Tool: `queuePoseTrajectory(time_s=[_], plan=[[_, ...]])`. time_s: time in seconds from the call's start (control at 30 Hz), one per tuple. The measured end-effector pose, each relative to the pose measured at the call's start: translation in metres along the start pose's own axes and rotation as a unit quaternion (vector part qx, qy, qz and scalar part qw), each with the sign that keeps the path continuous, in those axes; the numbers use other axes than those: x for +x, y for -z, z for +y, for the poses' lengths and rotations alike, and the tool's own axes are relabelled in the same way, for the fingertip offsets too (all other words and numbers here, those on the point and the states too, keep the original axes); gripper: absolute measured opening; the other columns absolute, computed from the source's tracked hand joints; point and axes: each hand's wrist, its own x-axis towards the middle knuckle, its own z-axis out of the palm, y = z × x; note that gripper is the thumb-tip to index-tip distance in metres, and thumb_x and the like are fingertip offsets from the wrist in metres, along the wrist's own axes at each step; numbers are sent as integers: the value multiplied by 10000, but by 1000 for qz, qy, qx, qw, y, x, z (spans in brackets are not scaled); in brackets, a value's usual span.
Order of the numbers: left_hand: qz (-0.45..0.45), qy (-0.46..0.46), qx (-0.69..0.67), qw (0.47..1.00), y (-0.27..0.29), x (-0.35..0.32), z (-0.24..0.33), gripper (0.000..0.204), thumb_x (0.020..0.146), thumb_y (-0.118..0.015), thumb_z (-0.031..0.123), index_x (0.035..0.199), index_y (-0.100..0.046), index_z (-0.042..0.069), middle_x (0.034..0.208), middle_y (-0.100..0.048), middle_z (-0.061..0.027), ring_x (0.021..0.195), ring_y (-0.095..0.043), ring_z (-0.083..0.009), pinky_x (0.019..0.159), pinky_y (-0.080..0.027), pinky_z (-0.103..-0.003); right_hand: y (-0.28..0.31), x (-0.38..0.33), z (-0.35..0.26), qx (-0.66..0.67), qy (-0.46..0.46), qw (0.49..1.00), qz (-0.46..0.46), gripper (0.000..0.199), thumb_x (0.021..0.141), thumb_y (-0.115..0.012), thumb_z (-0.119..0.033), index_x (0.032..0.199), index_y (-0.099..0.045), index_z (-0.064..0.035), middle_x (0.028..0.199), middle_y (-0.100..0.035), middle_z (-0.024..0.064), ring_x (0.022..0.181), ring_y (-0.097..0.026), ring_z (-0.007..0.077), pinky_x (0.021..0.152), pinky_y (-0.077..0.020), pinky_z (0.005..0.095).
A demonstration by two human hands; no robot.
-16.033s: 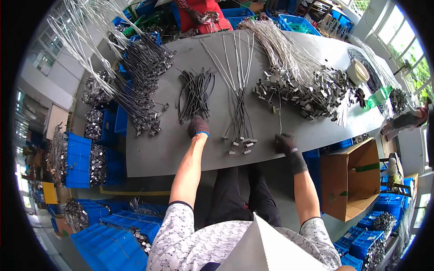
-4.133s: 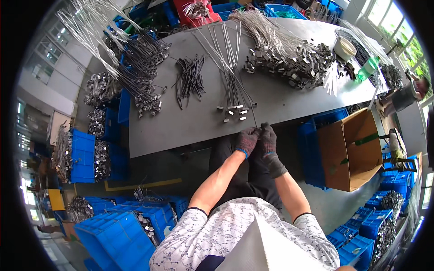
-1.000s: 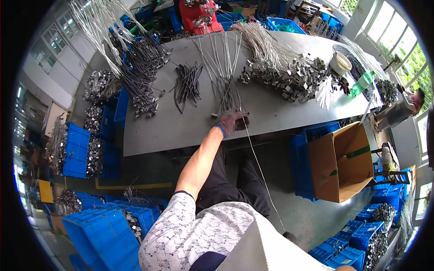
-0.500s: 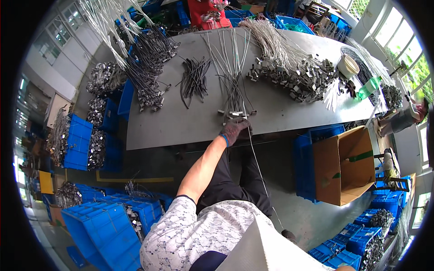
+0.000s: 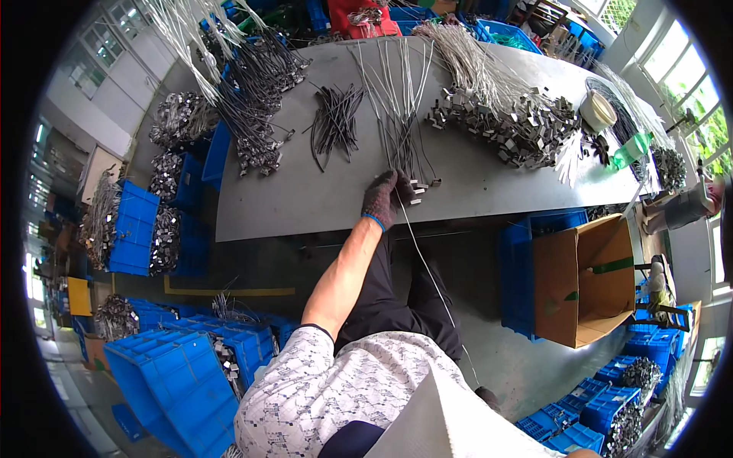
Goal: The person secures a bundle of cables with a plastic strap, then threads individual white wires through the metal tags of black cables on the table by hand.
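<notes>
The left hand [image 5: 382, 200], in a dark glove with a blue cuff, lies on the near edge of the grey surface [image 5: 305, 206], closed on the clip end of a bundle of thin wires [image 5: 397, 114] that fans away across the surface. One wire [image 5: 427, 267] runs from this hand down off the edge toward the person's lap. Small metal clips [image 5: 424, 185] lie just beside the fingers. The right hand is out of view, so its grip cannot be told.

Left of the bundle lies a small heap of dark cables [image 5: 334, 122]. Further left, at the surface's corner, a larger mass of dark cables with metal ends [image 5: 256, 99] spills over. To the right sits a broad pile of wires with metal brackets [image 5: 511, 126], and past it a tape roll [image 5: 599, 111] and a green bottle [image 5: 632, 150] near the far right edge.

Around the surface the room is crowded. Blue crates [image 5: 134, 229] stacked with metal parts stand on the left, more blue crates [image 5: 183, 382] on the floor lower left. An open cardboard box [image 5: 588, 278] stands on the right below the surface, beside a blue crate [image 5: 515, 275]. Windows [image 5: 687, 84] show at upper right.
</notes>
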Motion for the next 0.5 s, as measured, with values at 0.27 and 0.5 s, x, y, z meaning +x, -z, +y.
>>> queuePoseTrajectory(time_s=[0.27, 0.5], plan=[[-128, 162, 296, 933, 35, -81, -88, 204, 985, -660, 252, 950, -697, 54, 858, -707, -34, 788, -675, -123, 715, -570, -297, -5, 9, 14, -10, 7, 1000, -8, 337, 841, -592, -142, 1160, -685, -91, 1160, -689, 204, 1123, -646, 383, 932, -524, 470], [-77, -77, 433, 895, -18, -32, -75, 249, 982, -660, 249, 947, -700, 5, 811, -695, -19, 743, -664, -126, 692, -537, -275, 52, 60, -51, 60, 117, 984, 117, 306, 1000, -478, -276, 1094, -679, -66, 1071, -683, 245, 1015, -646, 440, 859, -518, 521]])
